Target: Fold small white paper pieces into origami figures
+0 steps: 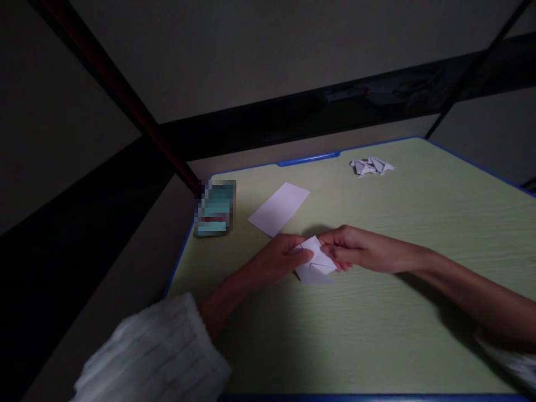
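Note:
A white sheet of paper, partly folded, is held between my two hands above the table. My left hand grips its left side, with the thumb lying across the top. On the right side, the thumb and fingers of my right hand pinch the paper. Crease lines and a flap show on it, and a pale part hangs below toward me. Part of the paper is hidden under my fingers. Just beyond my left hand lies a flat white rectangle of paper.
The light green table has a blue rim. At the back right sit several folded white paper pieces, close together. A phone-like object, blurred by pixels, lies at the left edge. A blue strip runs along the back edge, before a wall.

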A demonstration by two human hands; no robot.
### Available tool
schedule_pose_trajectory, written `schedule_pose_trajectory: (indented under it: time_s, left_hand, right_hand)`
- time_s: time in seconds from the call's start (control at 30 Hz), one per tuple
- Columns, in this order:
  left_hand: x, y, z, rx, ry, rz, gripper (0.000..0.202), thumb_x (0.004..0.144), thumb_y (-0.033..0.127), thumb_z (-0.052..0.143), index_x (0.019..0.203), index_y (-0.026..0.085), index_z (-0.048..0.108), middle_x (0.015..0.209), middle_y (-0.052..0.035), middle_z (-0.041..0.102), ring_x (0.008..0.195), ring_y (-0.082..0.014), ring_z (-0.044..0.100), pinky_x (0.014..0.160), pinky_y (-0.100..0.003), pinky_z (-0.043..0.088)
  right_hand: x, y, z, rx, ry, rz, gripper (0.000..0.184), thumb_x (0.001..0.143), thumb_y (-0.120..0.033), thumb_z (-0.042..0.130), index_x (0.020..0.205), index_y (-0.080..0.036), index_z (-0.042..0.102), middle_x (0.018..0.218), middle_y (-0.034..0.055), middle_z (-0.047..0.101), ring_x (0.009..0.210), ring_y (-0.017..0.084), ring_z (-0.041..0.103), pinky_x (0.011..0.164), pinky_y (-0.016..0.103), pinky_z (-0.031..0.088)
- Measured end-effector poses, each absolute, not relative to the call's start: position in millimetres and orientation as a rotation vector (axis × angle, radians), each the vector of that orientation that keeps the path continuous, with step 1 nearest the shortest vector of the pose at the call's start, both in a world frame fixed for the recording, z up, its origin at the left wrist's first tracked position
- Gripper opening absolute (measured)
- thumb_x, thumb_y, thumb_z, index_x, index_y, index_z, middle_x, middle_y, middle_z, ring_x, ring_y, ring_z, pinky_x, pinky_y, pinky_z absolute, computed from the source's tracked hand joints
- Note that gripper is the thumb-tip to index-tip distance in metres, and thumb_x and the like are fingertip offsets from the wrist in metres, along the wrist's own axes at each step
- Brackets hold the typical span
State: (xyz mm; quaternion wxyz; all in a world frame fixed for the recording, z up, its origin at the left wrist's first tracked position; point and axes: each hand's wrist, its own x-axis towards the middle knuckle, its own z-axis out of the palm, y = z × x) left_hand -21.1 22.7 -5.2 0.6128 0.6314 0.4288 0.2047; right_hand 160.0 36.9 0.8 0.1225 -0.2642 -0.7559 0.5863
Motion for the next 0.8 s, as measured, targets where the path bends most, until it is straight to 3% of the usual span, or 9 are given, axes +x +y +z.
schedule_pose_trajectory:
  time_s: [0.17, 0.6, 0.8]
  left_hand:
    - [-24, 25, -5, 1.402, 0.873, 0.435, 0.023, 0.064, 0.032, 0.058, 0.072, 0.01, 0.056, 0.06, 0.0015, 0.053, 0.051, -0.0073, 0.046, 0.048, -0.018, 0.035]
    - [-24, 27, -4, 1.226, 1.057, 0.559, 0.019, 0.054, 0.025, 0.065, 0.059, 0.007, 0.061, 0.05, 0.0002, 0.056, 0.046, -0.0079, 0.047, 0.047, -0.019, 0.035]
    - [-18, 25, 0, 1.025, 1.173, 0.864, 0.02, 0.055, 0.027, 0.066, 0.065, 0.01, 0.063, 0.056, 0.0001, 0.059, 0.05, -0.0084, 0.05, 0.047, -0.02, 0.037]
  right_hand:
    - [161, 41, -2, -0.792, -2.198, 1.63, 0.026, 0.084, -0.026, 0.036, 0.062, -0.015, 0.042, 0.053, -0.0045, 0.04, 0.048, 0.005, 0.038, 0.047, 0.019, 0.032]
    - [162, 44, -3, -0.76, -2.006, 1.8, 0.029, 0.082, -0.036, 0.041, 0.067, -0.013, 0.048, 0.056, -0.0025, 0.048, 0.05, 0.006, 0.045, 0.047, 0.02, 0.034]
    - [149, 38, -1, -0.911, -1.67, 1.326, 0.02, 0.072, -0.032, 0.058, 0.074, -0.013, 0.053, 0.062, -0.0019, 0.05, 0.055, 0.008, 0.045, 0.051, 0.021, 0.036]
